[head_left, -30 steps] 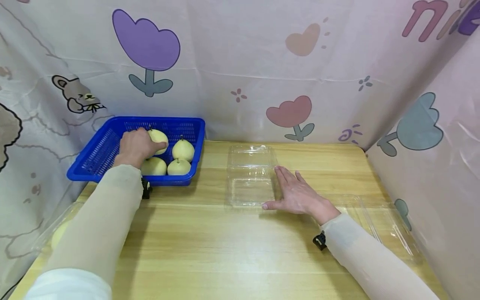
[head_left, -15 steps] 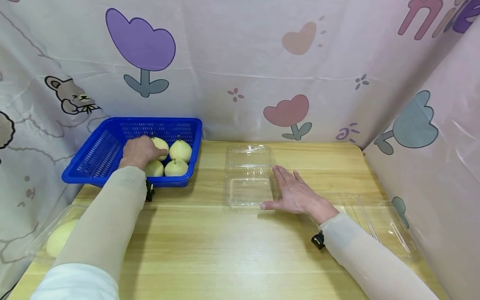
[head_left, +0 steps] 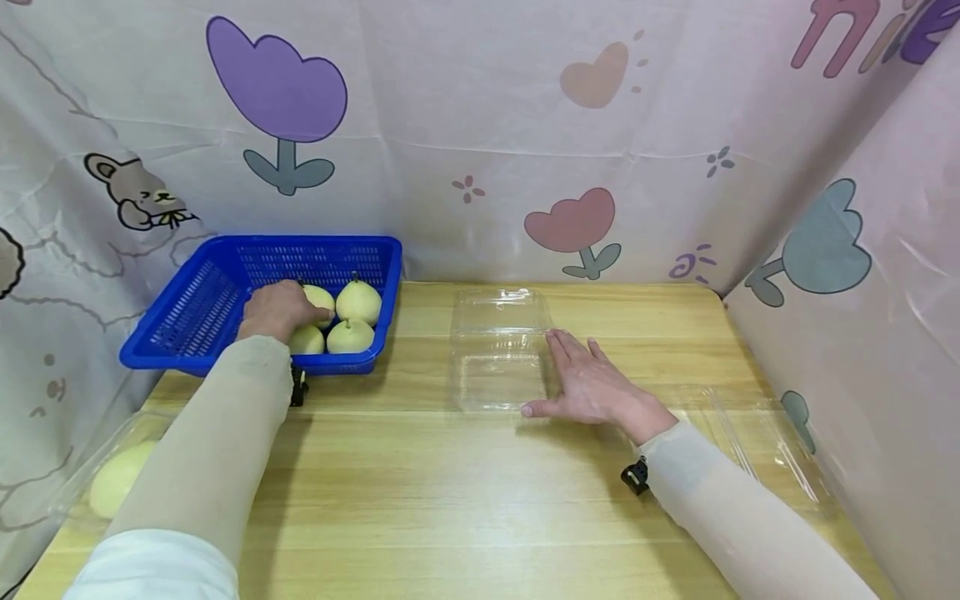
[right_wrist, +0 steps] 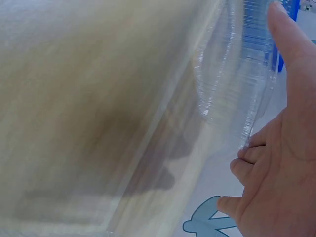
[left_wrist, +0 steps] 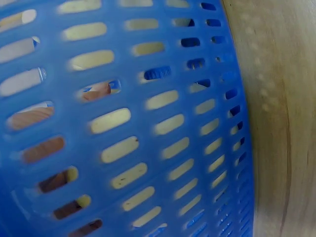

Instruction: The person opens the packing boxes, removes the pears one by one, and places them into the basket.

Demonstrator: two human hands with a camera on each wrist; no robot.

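My left hand (head_left: 276,310) reaches into the blue plastic basket (head_left: 138,353) and holds a pale yellow-green pear (head_left: 318,302), thumb along its near side; its other fingers are mostly hidden. Beside it sit more pears, one at the back right (head_left: 358,302) and one in front (head_left: 349,337). The left wrist view shows the basket's slotted wall (left_wrist: 143,113) with pale fruit behind the slots. In the middle of the table, an open clear plastic clamshell box (head_left: 501,379) stands with its lid folded back. My right hand (head_left: 592,385), fingers straight, touches the box's right side.
Another clear box with a pear (head_left: 120,479) in it stands at the table's left edge, partly behind my left sleeve. More clear plastic packaging (head_left: 780,454) lies at the right, partly under my right forearm. A printed curtain (head_left: 435,100) hangs behind the wooden table (head_left: 450,517).
The pear in my left hand has come down a little within the basket, and the hand with it. My right hand stays by the box. The head view has shifted slightly.
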